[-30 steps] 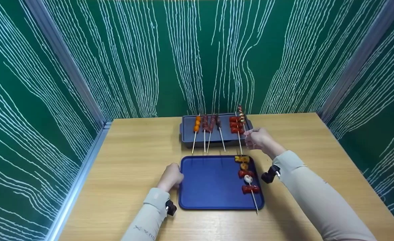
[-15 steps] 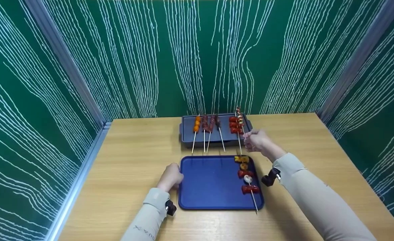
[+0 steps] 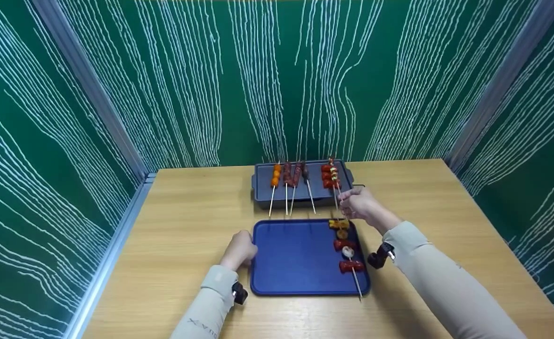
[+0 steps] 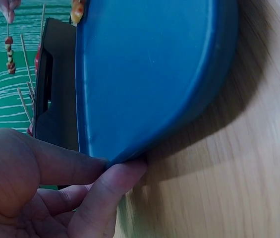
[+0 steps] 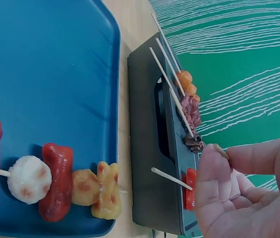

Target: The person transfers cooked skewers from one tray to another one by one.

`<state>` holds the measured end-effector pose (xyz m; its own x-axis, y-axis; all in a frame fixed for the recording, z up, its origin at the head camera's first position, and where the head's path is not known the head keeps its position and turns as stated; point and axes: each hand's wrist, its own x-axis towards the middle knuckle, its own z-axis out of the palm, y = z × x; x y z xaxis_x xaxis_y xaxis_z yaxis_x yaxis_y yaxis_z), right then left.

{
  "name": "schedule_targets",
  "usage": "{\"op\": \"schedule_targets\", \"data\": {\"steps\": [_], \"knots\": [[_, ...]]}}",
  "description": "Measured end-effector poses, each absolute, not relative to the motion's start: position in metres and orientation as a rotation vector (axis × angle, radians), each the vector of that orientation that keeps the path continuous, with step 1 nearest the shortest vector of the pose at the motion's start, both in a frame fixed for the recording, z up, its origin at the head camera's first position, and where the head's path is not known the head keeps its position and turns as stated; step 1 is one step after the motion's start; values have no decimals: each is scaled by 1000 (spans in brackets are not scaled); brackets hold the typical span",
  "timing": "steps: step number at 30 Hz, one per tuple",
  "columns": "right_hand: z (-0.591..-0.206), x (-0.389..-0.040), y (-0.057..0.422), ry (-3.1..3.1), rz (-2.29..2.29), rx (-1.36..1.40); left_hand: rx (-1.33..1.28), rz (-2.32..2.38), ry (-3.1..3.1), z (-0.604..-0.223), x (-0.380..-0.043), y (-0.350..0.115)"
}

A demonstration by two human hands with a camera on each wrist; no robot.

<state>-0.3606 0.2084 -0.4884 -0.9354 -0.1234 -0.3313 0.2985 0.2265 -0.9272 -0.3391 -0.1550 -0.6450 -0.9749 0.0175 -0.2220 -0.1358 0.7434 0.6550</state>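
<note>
My left hand pinches the rim of the blue tray near a corner, thumb and finger gripping it in the left wrist view. In my right hand is the stick of a thin skewer threaded with small red and green pieces. Its food end overlaps the red sausage skewer at the grill's right in the head view; the left wrist view shows it hanging above the grill. Along the tray's right side lies a mixed skewer with sausage, a white round piece and yellow pieces.
Behind the tray stands a dark grey electric grill. On its left lie an orange ball skewer and several dark meat skewers, sticks jutting over the front. A cord shows at the grill's right. A green patterned wall rises behind.
My right hand has shifted slightly left and toward me, and the held skewer's food end has swung left and lower over the sausage skewer. The left hand stays on the tray.
</note>
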Motion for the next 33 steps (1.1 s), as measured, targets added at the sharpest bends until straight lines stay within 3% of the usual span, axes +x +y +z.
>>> {"op": "schedule_targets", "data": {"steps": [20, 33], "knots": [[-496, -351, 205, 2171, -1742, 123, -124, 1058, 2722, -636, -334, -152], [-499, -343, 202, 2096, -1797, 125, -101, 1052, 2738, -650, -341, -155]]}}
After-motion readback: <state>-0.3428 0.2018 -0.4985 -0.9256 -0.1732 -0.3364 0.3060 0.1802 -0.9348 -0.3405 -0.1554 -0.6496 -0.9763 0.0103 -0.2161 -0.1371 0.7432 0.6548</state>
